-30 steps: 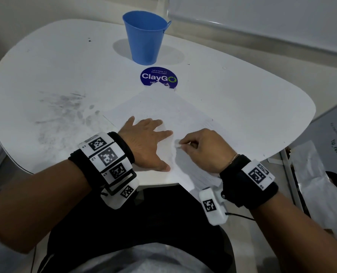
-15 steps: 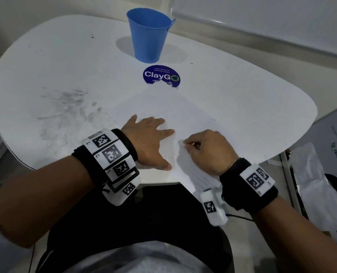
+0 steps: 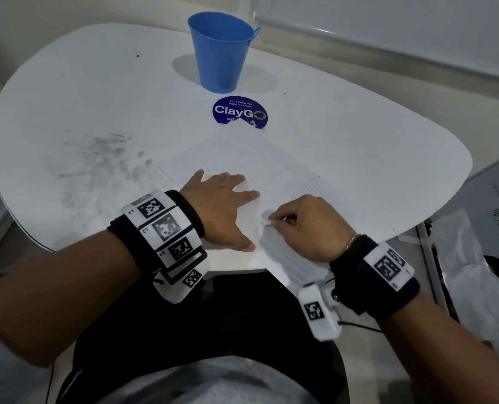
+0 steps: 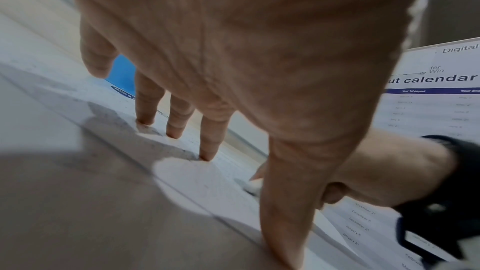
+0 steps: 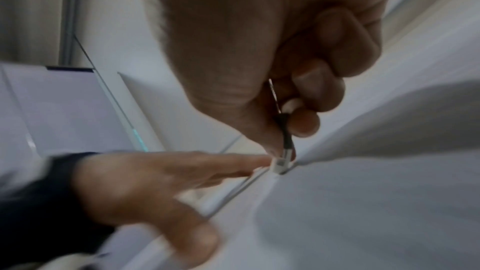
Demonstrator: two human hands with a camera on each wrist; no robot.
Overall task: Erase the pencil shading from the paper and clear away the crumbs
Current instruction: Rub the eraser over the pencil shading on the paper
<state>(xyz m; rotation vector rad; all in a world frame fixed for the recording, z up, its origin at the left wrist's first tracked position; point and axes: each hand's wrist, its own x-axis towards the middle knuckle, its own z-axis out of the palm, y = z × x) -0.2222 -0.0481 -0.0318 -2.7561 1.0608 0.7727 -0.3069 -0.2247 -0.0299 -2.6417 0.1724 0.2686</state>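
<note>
A white sheet of paper [image 3: 257, 161] lies angled on the white table [image 3: 82, 97], one corner hanging over the near edge. My left hand [image 3: 222, 208] lies flat on the paper with straight, spread fingers [image 4: 210, 137], holding it down. My right hand [image 3: 303, 225] pinches a small white eraser [image 3: 265, 223] between thumb and fingers. The eraser's [image 5: 279, 163] tip presses on the paper [image 5: 363, 202] just beside the left forefinger. The eraser [image 4: 253, 185] shows small and white in the left wrist view. Faint grey lines mark the paper near my right hand.
A blue cup [image 3: 220, 51] stands at the table's far side, with a round blue ClayGo sticker [image 3: 239, 112] before it. Grey smudges [image 3: 102, 158] cover the table left of the paper. Printed sheets [image 3: 475, 258] lie low on the right, beyond the table edge.
My right hand with the eraser has shifted slightly back and forth over the paper beside the left forefinger. The left hand has stayed flat in place.
</note>
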